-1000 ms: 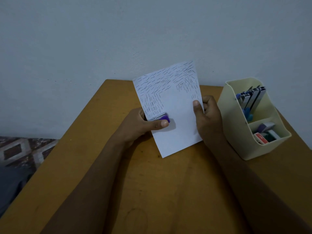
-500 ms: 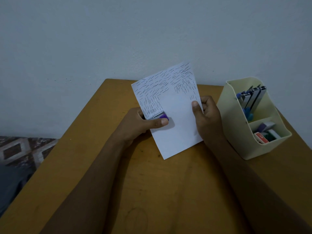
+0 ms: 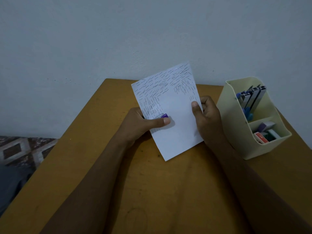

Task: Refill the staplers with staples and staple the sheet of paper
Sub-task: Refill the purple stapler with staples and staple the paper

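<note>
A white sheet of paper (image 3: 175, 125), its upper part covered with many staples, is held tilted above the table. My left hand (image 3: 140, 125) grips a small purple stapler (image 3: 163, 116) clamped on the sheet's left edge, thumb lying along its top. My right hand (image 3: 206, 115) pinches the sheet's right edge, thumb in front and fingers behind. Most of the stapler is hidden by the paper and my left hand.
A cream desk organiser (image 3: 239, 125) stands at the right with several staplers (image 3: 251, 98) upright in its back section and small staple boxes (image 3: 263, 135) in the front one. The brown wooden table (image 3: 152, 191) meets a pale wall; patterned floor shows at left.
The sheet and both hands have shifted slightly. The stapler's tip sits a little lower along the sheet's left edge than a second ago.
</note>
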Motion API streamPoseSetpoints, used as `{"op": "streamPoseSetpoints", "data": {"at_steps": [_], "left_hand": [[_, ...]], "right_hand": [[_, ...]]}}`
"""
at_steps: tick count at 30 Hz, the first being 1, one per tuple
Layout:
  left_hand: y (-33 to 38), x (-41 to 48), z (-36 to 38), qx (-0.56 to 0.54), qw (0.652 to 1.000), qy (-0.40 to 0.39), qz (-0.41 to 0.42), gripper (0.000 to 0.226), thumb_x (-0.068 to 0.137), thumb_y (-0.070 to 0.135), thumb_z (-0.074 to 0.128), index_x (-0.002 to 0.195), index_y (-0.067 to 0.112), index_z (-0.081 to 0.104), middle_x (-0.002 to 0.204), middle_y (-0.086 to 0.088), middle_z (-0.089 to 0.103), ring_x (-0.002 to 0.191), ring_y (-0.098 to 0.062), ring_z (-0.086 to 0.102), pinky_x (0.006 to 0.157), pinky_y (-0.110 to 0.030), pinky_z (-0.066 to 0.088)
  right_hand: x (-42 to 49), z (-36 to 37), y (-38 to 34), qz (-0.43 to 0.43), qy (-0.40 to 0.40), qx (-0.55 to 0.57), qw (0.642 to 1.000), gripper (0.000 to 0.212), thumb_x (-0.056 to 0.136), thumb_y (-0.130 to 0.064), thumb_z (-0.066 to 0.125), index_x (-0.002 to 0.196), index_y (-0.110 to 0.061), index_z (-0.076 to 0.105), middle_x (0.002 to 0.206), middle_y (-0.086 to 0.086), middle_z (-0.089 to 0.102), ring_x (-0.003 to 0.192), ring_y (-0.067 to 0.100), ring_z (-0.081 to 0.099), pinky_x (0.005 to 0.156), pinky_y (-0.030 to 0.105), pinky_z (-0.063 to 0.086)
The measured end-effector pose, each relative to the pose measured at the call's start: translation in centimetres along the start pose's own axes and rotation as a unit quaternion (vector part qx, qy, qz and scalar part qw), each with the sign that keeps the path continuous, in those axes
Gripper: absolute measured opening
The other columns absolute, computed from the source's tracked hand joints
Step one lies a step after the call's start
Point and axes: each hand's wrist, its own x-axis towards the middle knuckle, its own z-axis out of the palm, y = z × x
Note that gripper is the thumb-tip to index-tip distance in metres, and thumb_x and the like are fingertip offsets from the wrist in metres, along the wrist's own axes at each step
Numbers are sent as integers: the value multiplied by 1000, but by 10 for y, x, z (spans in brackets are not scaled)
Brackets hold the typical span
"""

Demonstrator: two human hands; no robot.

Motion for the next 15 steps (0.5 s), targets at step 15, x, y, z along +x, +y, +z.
{"op": "streamPoseSetpoints", "data": {"at_steps": [15], "left_hand": [[0,-1,0,20,1000,-8,17,27,72,23,77,91,33,61,83,24,70,81,1,68,60,-13,50]], "right_hand": [[0,-1,2,-14,-2,-14,1000,9,97,-20,47,102,-14,45,95,-15,56,87,2,60,71,10,51]]}}
